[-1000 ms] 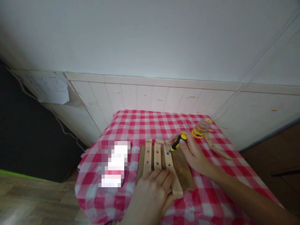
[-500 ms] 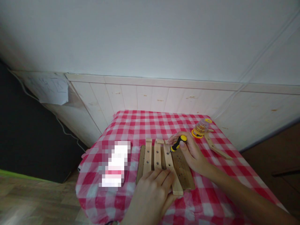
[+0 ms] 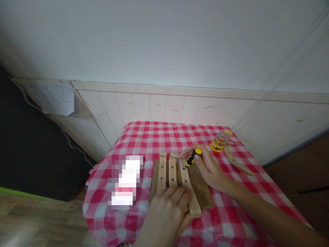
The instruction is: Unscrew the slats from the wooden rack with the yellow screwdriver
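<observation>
Screwdriver has tilted more upright in right hand's closed fingers; left hand flat on slats

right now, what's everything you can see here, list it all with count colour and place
tablecloth: 1, red and white check, over the table
slatted wooden piece: 1, light and dark wood, middle of cloth
screwdriver: 1, black and yellow, tip on a slat
clear jar: 1, yellow lid, far right of cloth
loose wooden strip: 1, light wood, right of cloth
blurred patch: 1, white and pink, left of cloth
left hand: 1, flat on slats
right hand: 1, grips screwdriver
</observation>
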Tool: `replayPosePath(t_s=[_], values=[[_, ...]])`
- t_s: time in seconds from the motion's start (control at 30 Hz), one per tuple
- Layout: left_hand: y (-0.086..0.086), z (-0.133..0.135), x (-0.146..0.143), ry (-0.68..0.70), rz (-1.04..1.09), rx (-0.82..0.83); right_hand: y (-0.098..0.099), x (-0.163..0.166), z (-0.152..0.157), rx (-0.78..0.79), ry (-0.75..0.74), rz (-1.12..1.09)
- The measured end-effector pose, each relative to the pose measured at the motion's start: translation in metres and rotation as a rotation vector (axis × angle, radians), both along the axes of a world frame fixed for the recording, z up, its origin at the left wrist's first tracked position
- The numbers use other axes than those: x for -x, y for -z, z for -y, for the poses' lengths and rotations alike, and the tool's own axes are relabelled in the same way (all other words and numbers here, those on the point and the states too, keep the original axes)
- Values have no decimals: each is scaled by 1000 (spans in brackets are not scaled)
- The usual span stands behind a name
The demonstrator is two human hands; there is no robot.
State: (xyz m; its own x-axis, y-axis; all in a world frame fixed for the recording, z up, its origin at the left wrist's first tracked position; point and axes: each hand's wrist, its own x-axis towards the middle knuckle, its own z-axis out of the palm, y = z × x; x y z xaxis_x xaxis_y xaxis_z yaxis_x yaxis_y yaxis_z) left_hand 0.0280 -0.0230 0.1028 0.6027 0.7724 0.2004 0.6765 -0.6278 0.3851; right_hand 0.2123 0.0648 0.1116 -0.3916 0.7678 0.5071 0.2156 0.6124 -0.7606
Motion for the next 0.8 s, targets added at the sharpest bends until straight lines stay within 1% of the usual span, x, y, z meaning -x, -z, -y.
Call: replayPosePath(t_s=[0.1, 0.4, 0.63, 0.8], values=[[-1, 1, 1, -1, 6, 8, 0, 1, -1, 16, -22, -24], [0, 0, 1, 5, 19, 7, 3, 2, -2, 45, -19, -50], [2, 0, 1, 5, 1, -11, 3, 2, -2, 25, 5, -45], [1, 0, 1, 4, 0, 1, -1, 1, 1, -37, -24, 37]])
